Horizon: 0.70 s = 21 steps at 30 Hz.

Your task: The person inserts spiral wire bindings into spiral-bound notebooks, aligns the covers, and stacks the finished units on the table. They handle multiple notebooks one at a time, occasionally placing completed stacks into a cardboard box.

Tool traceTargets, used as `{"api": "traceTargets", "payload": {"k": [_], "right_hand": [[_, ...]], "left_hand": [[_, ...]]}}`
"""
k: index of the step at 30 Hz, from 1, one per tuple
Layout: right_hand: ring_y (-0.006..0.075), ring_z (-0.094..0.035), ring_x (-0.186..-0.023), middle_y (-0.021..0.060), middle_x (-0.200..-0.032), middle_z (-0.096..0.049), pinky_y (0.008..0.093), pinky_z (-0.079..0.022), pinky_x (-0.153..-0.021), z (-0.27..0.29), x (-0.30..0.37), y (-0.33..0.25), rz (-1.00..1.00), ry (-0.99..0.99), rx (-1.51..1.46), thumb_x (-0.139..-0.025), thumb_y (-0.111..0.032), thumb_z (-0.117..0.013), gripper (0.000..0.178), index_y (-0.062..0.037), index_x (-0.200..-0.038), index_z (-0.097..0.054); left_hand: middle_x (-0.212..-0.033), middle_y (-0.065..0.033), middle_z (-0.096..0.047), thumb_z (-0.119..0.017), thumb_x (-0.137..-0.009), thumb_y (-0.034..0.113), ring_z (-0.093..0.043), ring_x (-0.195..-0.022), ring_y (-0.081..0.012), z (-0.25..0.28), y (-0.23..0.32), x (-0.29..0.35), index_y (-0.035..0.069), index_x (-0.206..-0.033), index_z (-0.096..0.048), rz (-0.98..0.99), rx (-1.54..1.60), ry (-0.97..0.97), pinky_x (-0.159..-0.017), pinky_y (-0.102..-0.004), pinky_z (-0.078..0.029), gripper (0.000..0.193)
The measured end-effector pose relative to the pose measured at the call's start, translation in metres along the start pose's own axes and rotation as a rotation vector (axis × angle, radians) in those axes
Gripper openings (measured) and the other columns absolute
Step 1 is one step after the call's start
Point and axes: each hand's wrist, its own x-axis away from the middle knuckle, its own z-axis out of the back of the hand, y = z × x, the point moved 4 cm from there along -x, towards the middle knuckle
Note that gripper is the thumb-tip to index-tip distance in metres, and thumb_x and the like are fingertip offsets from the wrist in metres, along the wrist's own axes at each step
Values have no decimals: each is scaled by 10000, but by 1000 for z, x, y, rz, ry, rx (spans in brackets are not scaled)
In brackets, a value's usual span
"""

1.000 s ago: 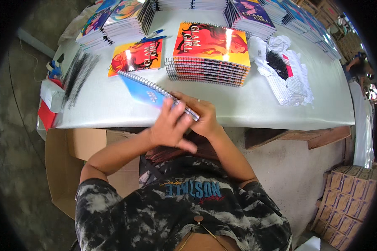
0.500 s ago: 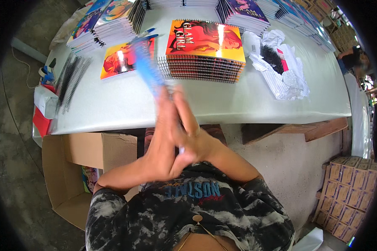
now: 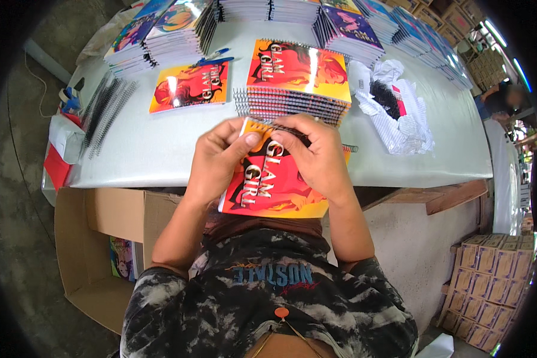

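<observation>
A red-and-yellow notebook (image 3: 280, 191) is tilted in front of my chest, its cover facing up. At its top left corner my left hand (image 3: 221, 158) pinches the edge, thumb on the cover and fingers behind. My right hand (image 3: 316, 155) is closed on the same top edge, thumb pressed near the row of punched holes. A dark spiral coil runs along that edge between the hands, and a coil end (image 3: 353, 148) sticks out beyond my right hand. Just past my fingers stands a stack of matching notebooks (image 3: 298, 74).
Left on the table lie another red notebook (image 3: 191, 86), pens (image 3: 215, 58) and loose black coils (image 3: 107, 113). Crumpled white paper (image 3: 411, 128) lies right. Stacked notebooks (image 3: 182, 36) line the back. An open cardboard box (image 3: 101, 209) stands below the table's left front.
My hands were pressed together, with a blurred blue thing jutting forward from them. Now they are apart at the notebook's top edge, and its red cover shows.
</observation>
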Motion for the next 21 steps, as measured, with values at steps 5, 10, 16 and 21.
{"api": "traceTargets", "payload": {"k": [5,10,16,21], "right_hand": [[197,-600,-626,129,-761,-643,277,-455,-611,5,-2,11,-268,-141,-43,-813,-119,-631,171,22,-910,-631],[85,-581,-673,69,-772,-651,235,-463,-627,2,2,19,-280,-22,-359,-740,-23,-692,148,33,-857,-620],[103,-588,-696,66,-750,-617,256,-469,-632,-4,5,8,-258,-28,-350,-696,20,-706,149,20,-792,-592],[115,-557,-668,65,-745,-570,262,-459,-613,-1,7,-5,-121,49,-142,-699,10,-699,171,4,-820,-577]], "left_hand": [[-923,-45,-633,-547,-896,123,-558,-823,-68,-1,-14,-5,-26,-1047,-594,-51,7,-46,-750,-198,-445,217],[-901,-45,-628,-568,-870,60,-565,-801,-72,-4,-14,-11,-23,-1029,-596,-79,28,-91,-730,-219,-461,181],[-809,-16,-582,-564,-806,-32,-546,-717,-59,5,-5,-21,8,-910,-568,-86,37,-287,-630,-206,-443,111],[-879,-47,-582,-671,-737,13,-557,-773,-77,13,-4,-31,26,-987,-542,-14,31,-370,-669,-221,-447,282]]}}
